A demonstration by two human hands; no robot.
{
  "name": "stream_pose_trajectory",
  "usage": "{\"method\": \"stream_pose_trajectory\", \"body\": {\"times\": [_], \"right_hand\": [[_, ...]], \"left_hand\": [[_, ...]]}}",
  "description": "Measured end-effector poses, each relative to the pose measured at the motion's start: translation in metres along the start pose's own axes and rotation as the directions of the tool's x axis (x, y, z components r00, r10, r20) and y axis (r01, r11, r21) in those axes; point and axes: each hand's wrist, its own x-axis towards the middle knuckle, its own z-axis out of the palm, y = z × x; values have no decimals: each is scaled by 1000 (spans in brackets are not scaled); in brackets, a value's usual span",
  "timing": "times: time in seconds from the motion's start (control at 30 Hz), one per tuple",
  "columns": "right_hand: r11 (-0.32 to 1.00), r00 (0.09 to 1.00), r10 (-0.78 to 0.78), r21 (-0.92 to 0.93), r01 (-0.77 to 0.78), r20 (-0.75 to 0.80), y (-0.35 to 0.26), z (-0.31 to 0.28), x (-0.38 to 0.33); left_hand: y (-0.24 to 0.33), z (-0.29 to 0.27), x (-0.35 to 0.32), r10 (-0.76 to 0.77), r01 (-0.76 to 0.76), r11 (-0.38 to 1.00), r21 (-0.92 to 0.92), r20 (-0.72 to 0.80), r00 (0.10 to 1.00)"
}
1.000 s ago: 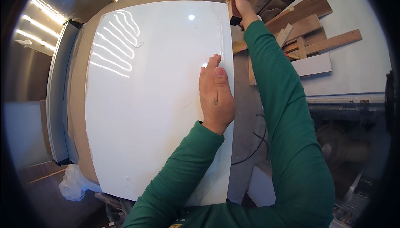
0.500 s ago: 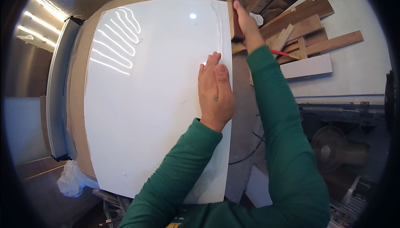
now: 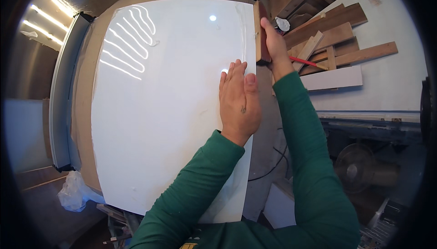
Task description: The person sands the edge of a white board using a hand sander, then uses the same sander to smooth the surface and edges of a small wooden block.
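Observation:
A large glossy white panel (image 3: 159,135) lies flat in front of me. My left hand (image 3: 239,105) rests on it near its right edge, fingers stretched out, pointing away from me. Beyond and to the right, my right hand (image 3: 276,44) is closed round a wooden sanding block (image 3: 261,35) with a pale long edge and a reddish-brown side. The block stands lengthwise against the panel's far right edge. Its face toward the panel is hidden. A crinkled strip of clear film (image 3: 243,26) runs along the panel's right side.
Brown cardboard (image 3: 86,112) shows beneath the panel. On the right, a white table (image 3: 378,76) carries wood offcuts (image 3: 332,37) and a red pencil-like stick (image 3: 307,61). A fan-like machine (image 3: 355,167) stands below. A dark cable (image 3: 268,174) hangs beside the panel. A plastic bag (image 3: 73,192) is at lower left.
The sanding block and my right hand have come toward me along the panel's right edge. My left hand stays flat on the panel, and the view has shifted slightly.

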Motion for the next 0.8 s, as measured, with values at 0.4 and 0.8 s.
{"method": "stream_pose_trajectory", "body": {"times": [0.4, 0.8], "right_hand": [[965, 993, -119, -237, 112, -14, 15, -12, -66], [950, 992, -33, -313, -6, -120, -21, -26, -41]], "left_hand": [[0, 0, -3, -17, 17, 999, -29, 5, 1000], [21, 11, -3, -14, 9, 979, -204, -24, 1000]]}}
